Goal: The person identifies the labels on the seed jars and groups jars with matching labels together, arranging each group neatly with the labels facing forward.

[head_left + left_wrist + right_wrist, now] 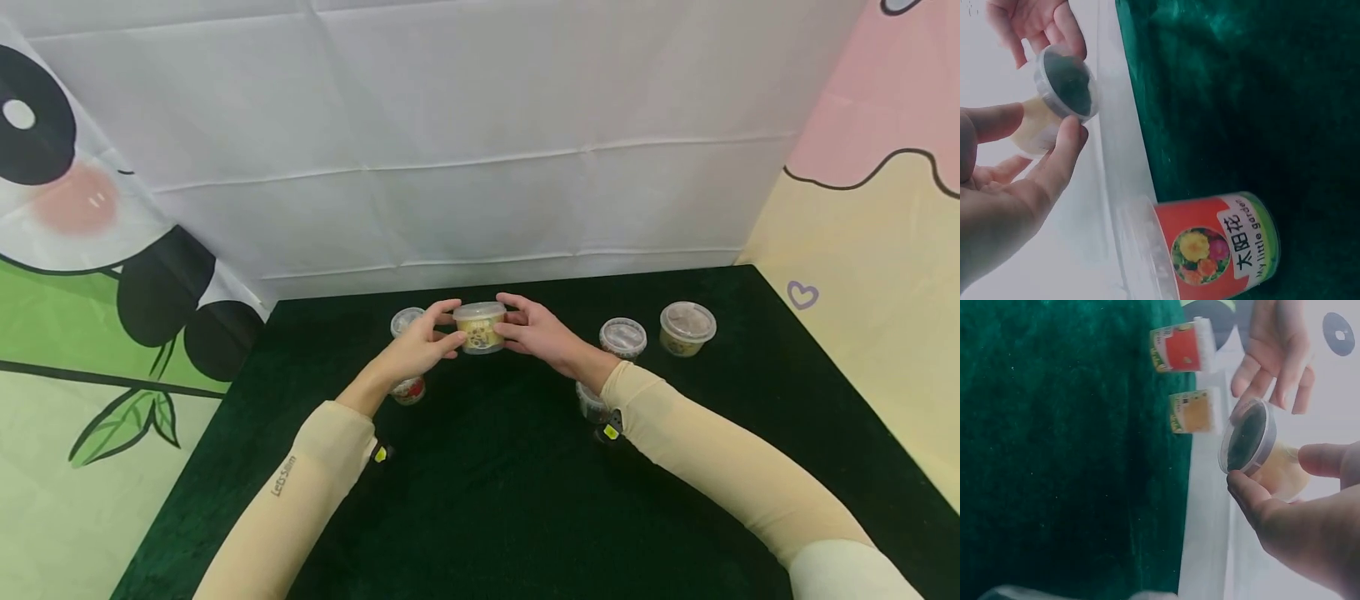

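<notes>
Head view: tub (480,333) above green cloth (495,500), white backdrop (465,108).

At 12 o'clock hangs a creased white sheet (465,125). At 10 o'clock a printed cartoon face (82,171) sits above a green band (67,325). The wall (870,225) at 2 o'clock runs from pink to cream. Dark green cloth (510,508) spreads flat at 6 o'clock.
</notes>
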{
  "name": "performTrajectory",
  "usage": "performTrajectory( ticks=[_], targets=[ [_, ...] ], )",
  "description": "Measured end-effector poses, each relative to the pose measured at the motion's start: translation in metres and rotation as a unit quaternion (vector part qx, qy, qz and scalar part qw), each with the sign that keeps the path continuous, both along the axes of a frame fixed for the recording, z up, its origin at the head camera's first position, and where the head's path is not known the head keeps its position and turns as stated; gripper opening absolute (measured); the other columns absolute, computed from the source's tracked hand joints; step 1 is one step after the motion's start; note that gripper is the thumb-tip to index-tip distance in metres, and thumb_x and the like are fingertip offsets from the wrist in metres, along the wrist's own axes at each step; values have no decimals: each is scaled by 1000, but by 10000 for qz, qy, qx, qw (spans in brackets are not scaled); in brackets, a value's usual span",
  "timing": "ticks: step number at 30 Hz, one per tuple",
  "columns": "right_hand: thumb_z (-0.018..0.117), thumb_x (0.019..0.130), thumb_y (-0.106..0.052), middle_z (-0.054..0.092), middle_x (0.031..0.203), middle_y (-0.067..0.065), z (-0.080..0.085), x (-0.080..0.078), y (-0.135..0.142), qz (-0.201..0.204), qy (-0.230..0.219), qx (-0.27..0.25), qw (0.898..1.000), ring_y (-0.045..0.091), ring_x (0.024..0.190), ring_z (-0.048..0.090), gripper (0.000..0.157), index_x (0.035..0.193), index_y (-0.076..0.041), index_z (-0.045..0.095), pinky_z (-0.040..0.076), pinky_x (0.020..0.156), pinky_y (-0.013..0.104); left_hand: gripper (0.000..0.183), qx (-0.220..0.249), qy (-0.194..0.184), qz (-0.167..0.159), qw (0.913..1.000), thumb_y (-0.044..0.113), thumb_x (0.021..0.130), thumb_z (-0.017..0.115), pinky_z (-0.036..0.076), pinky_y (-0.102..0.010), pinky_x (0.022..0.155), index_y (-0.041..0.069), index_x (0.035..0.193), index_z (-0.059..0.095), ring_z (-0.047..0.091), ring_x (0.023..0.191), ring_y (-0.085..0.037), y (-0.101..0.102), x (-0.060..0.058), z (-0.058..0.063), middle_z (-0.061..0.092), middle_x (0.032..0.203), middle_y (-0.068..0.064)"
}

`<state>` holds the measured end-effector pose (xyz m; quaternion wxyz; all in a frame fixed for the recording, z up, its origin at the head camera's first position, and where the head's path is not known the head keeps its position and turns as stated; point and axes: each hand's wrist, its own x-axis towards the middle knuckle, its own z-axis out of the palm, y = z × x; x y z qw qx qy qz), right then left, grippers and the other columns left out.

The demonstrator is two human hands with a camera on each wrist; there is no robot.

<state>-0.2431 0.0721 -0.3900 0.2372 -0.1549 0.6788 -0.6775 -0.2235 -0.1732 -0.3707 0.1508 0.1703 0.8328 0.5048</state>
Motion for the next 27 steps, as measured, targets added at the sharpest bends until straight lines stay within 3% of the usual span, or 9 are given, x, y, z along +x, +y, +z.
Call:
performTrajectory(
  ticks=[5,11,18,21,27],
  targets=[
    [53,106,-10,40,152,17,-4,-9,-16,-208,-276,67,9994,30,138,43,61,161,-14,26,40,112,47,59,364,-696,279,9965,7,105,55,54,-40,97,5,156,25,53,126,-40,-5,-15,1,33,148,-25],
    [46,107,-16,29,161,14,-3,-20,-31,-334,-848,-335,9953,32,146,32,59,162,-12,23,31,118,48,64,284,-1114,822,9900,-4,99,59,54,-39,97,4,155,30,57,121,-37,-6,-30,3,38,147,-24],
    [45,110,-28,31,161,11,-14,-29,-52,-903,-911,-62,9917,29,145,34,52,159,-15,32,35,116,48,69,866,-1858,873,9749,7,105,55,46,-42,107,7,161,17,46,136,-37,-11,-41,-1,30,155,-23],
    [46,110,-25,32,160,11,-20,-32,-58,-1079,-952,-106,9895,30,144,36,51,159,-15,33,35,115,50,63,1030,-1985,987,9697,10,108,46,45,-43,109,6,162,13,41,139,-38,-10,-47,-6,28,156,-25],
    [48,107,-15,32,162,11,-25,-35,-64,-1264,-899,-124,9878,29,145,34,53,158,-15,34,36,115,48,58,697,-1825,1320,9718,3,108,39,47,-42,107,4,161,15,37,142,-38,0,-52,-10,22,160,-26]
  ],
)
